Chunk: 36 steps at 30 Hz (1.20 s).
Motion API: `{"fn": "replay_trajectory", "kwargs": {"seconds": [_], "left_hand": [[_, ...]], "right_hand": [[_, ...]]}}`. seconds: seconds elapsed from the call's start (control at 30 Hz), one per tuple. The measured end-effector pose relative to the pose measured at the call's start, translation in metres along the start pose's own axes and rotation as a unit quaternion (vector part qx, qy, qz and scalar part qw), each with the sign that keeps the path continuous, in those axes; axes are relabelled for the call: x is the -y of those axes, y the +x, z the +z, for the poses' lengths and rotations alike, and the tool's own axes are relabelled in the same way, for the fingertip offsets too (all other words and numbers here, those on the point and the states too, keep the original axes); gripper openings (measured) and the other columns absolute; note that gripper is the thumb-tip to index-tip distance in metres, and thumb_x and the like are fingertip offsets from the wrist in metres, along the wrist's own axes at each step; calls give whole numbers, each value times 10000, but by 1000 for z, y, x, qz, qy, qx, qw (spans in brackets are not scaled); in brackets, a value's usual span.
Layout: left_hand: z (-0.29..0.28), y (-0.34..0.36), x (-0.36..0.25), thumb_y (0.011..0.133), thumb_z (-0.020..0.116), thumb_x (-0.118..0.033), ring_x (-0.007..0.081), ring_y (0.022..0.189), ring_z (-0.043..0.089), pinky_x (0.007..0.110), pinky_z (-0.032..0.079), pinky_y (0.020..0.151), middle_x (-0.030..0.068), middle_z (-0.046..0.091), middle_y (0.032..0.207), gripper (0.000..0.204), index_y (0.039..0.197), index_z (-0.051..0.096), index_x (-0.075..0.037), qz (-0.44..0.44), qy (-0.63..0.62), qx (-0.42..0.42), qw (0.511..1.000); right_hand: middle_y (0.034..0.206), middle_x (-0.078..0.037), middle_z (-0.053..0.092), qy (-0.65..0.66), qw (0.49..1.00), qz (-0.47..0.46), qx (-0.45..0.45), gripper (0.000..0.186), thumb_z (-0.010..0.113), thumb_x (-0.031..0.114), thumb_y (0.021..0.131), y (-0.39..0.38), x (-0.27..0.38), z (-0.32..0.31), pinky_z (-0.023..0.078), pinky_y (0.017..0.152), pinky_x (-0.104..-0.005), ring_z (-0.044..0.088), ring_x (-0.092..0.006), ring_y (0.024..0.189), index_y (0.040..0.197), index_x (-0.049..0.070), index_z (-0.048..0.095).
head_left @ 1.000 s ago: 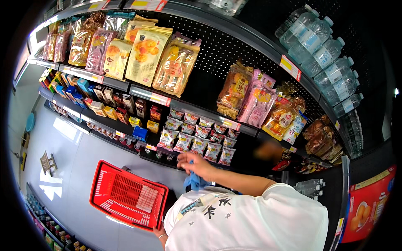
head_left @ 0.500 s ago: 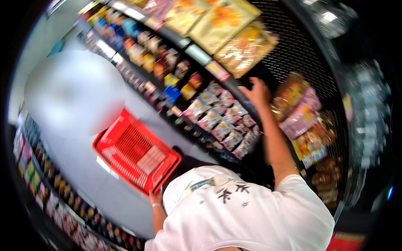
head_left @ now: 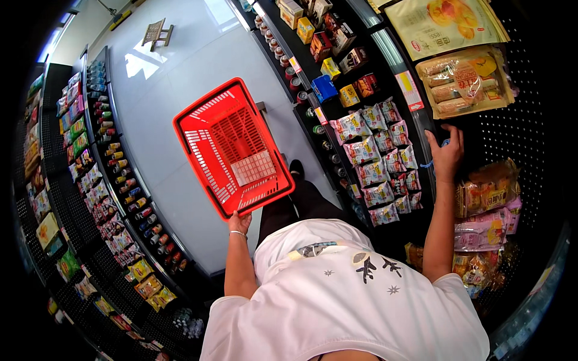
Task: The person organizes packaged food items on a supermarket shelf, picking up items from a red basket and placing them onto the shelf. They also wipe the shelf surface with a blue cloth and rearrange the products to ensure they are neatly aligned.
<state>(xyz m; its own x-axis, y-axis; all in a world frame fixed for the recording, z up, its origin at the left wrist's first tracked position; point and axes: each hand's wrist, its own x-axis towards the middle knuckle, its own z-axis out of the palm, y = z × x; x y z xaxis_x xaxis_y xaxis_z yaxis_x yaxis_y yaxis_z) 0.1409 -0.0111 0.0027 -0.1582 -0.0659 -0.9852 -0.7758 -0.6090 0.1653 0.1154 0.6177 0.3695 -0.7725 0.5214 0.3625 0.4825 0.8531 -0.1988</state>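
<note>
My left hand [head_left: 239, 222] is closed around the near rim of a red plastic basket [head_left: 218, 201], which hangs in front of my legs. A pale pink gridded patch [head_left: 253, 168] shows inside it; whether it is a pack or light through the slots I cannot tell. On the right, my right hand [head_left: 447, 150] is at the shelf edge, thumb and fingers curved apart. A small blue bit shows between the fingers, too small to name. Just beyond lies a clear-windowed pack of rolls [head_left: 465, 81]; nearer me is a clear pack of baked goods [head_left: 489, 188].
Small wrapped snack packs [head_left: 376, 162] fill the lower shelf left of my right hand, with coloured boxes [head_left: 324, 88] farther along. Another stocked shelf [head_left: 108, 174] borders the aisle on the left. A small wooden stool [head_left: 158, 34] stands on the far floor [head_left: 150, 102].
The view has turned, and the blurred pale round shape at the left is gone. My right hand stays by the shelf edge, fingers more curled. My left hand still grips the basket.
</note>
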Motion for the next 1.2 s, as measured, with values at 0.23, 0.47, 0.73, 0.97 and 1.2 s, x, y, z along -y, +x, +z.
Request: {"fn": "replay_trajectory", "kwargs": {"seconds": [0.23,0.47,0.73,0.97,1.2], "left_hand": [[2,0,2,1027,311,-544,374,961,681,465,563,776,200,682,1114,590,1210,559,-40,-23,87,-39,995],[-21,-38,-8,986,296,-642,434,957,669,488,555,748,254,650,1147,738,1233,471,31,-7,150,-114,982],[-77,-37,-37,1000,341,-545,457,1103,607,537,505,887,262,560,1310,684,1371,397,27,37,91,-164,982],[-71,-14,-47,1006,402,-493,428,1277,491,535,427,1019,252,417,1465,718,1502,245,2,34,8,-127,991],[-67,19,-35,1018,413,-464,397,1353,421,529,357,1100,229,362,1511,701,1520,217,-16,10,-173,-72,982]], "right_hand": [[1027,-125,630,-2,1000,18,13,418,820,306,764,3,-1,-3,503,813,-413,622,-354,958,1031,48,627],[1028,-122,625,-1,1000,6,-7,446,824,352,745,2,-4,1,512,794,-415,621,-350,953,1021,62,626],[1010,-132,626,-11,1000,1,-2,445,830,326,754,0,-2,1,508,803,-417,617,-348,950,1026,43,621],[940,-122,617,-39,999,-21,-8,362,808,289,786,-2,6,1,502,764,-413,618,-346,894,980,47,623],[829,-102,571,-38,998,-55,21,151,726,81,819,-34,45,-3,482,694,-390,588,-289,759,887,40,598]]}}
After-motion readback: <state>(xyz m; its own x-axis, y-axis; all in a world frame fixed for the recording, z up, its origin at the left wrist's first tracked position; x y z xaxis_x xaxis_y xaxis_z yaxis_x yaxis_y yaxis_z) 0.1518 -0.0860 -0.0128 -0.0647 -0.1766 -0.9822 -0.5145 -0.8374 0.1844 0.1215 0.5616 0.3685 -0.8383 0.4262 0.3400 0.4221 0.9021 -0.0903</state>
